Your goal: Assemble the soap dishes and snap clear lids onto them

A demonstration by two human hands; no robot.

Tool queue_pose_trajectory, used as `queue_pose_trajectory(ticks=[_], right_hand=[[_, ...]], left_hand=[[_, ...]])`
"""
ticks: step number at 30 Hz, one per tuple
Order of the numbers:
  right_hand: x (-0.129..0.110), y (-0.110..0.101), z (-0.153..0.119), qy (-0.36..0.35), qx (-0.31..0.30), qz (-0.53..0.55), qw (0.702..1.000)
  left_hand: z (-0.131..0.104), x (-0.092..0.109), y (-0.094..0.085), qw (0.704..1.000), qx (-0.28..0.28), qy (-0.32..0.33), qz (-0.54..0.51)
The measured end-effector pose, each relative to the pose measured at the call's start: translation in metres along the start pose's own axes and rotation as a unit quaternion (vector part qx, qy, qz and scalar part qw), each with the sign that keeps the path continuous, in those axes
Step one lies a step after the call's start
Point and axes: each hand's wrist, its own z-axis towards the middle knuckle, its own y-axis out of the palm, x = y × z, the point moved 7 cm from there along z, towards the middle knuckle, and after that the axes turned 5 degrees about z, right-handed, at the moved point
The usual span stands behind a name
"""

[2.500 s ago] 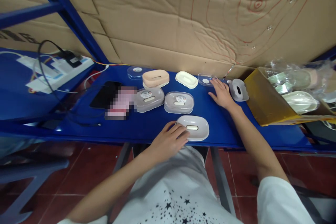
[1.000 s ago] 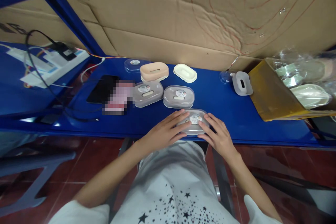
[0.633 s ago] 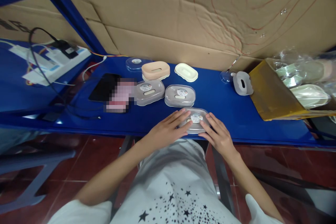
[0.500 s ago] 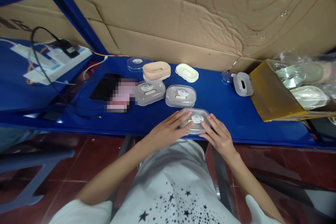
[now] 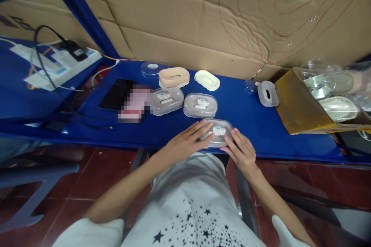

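Observation:
A clear-lidded oval box (image 5: 218, 139) with a round white label lies flat at the table's front edge. My left hand (image 5: 188, 139) rests on its left side, fingers over the lid. On its right side sits my right hand (image 5: 241, 149), fingertips on the rim. Both hands grip the box between them. Just behind it is a similar lidded box (image 5: 200, 106), and another (image 5: 167, 101) stands to the left of that. Further back are a peach oval box (image 5: 174, 77) and a cream oval tray (image 5: 207, 80).
An open carton (image 5: 298, 104) with wrapped pieces stands at the right, beside a grey oval piece (image 5: 268, 93). Clear lids (image 5: 155, 69) lie near the cardboard wall. A black phone (image 5: 116, 94), cables and a white power strip (image 5: 69, 71) are on the left.
The fingers of my right hand have shifted slightly right on the lid, showing more of the label. The view has moved a little.

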Motion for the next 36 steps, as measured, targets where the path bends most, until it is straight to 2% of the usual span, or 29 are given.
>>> queue_pose_trajectory(ticks=[3,8,10,16,21,24,27,29,30,32,33,36], right_hand=[[0.005,-0.005,0.008,0.009,-0.019,0.050,0.999],[0.019,-0.003,0.025,0.039,-0.148,0.121,0.981],[0.021,-0.002,0.027,0.037,-0.172,0.130,0.976],[0.016,-0.002,0.026,0.012,-0.145,0.102,0.984],[0.020,-0.004,0.023,0.031,-0.145,0.121,0.981],[0.046,-0.021,0.010,0.074,-0.139,0.089,0.983],[0.087,-0.054,-0.001,0.138,-0.089,-0.023,0.986],[0.110,-0.071,0.005,0.165,-0.046,-0.097,0.981],[0.117,-0.073,0.015,0.167,-0.033,-0.110,0.979],[0.127,-0.056,0.047,0.154,-0.039,-0.083,0.984],[0.128,-0.038,0.068,0.137,-0.060,-0.052,0.987],[0.131,0.033,0.135,0.099,-0.147,0.001,0.984]], left_hand=[[0.000,-0.001,0.002,1.000,-0.004,-0.002,-0.004],[0.003,-0.004,0.001,1.000,-0.014,-0.006,-0.014],[0.004,-0.005,0.000,1.000,-0.018,-0.012,-0.023],[0.006,-0.004,0.001,0.999,-0.009,-0.009,-0.033],[0.008,-0.005,0.000,0.999,-0.017,-0.010,-0.034],[0.009,-0.007,-0.004,0.999,-0.009,-0.025,-0.026],[0.009,-0.007,-0.004,0.999,-0.006,-0.033,-0.014],[0.010,-0.005,-0.001,1.000,-0.018,-0.024,-0.004],[0.010,-0.004,0.001,1.000,-0.023,-0.020,0.001],[0.011,-0.004,0.003,0.999,-0.029,-0.018,0.010],[0.011,-0.004,0.003,0.999,-0.030,-0.021,0.013],[0.009,-0.006,0.004,0.999,-0.036,-0.034,0.018]])
